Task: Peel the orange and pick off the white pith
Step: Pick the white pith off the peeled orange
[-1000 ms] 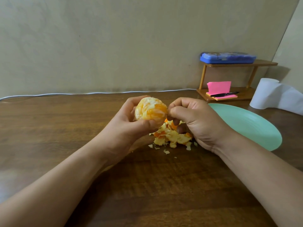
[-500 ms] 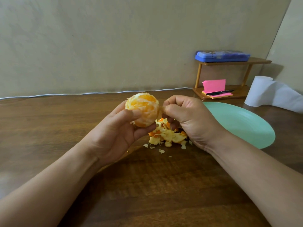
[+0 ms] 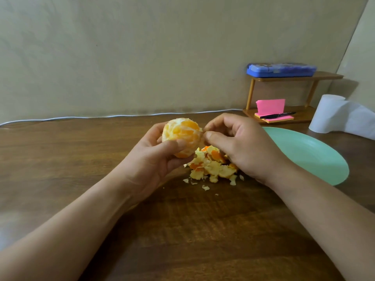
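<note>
Orange (image 3: 181,136) sat mostly peeled, gripped by the left hand (image 3: 154,161) above the middle of the table (image 3: 81,159). The right hand (image 3: 239,147) pinched a pith strand (image 3: 202,131) at its side. Short, gentle pulls would likely spare the segments.

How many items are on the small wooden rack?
3: a blue case on the top shelf; a pink sticky-note pad on the bottom shelf, one sheet flipped up; a black pen lying on the pad. Anything behind the flipped-up sheet would be hidden.
</note>
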`<state>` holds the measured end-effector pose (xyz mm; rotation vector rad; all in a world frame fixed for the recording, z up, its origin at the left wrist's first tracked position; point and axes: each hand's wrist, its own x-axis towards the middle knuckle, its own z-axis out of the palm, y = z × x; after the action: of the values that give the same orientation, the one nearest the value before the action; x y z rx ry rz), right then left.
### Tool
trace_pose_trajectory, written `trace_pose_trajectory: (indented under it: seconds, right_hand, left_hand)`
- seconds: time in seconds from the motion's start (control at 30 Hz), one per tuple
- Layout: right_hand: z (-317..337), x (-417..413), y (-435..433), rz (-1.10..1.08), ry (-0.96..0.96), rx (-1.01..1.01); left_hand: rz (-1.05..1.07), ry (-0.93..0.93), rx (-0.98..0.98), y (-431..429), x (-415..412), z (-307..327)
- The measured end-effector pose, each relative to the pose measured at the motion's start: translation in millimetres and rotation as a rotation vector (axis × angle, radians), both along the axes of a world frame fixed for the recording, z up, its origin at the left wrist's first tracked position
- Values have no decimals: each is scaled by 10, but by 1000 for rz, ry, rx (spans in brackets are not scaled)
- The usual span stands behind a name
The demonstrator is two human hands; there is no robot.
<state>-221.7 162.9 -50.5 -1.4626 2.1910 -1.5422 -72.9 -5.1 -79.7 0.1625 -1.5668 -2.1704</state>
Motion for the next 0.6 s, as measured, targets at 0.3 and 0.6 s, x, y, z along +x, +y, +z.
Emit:
trace_pose_trajectory:
  seconds: [0.3, 0.6]
  right_hand:
    - [4, -41, 17, 12, -14, 88]
    - [-39, -41, -4, 9, -17, 55]
  left_hand:
    - [148, -92, -517, -9, 60, -6]
    - [140, -51, -618, 61, 84, -2]
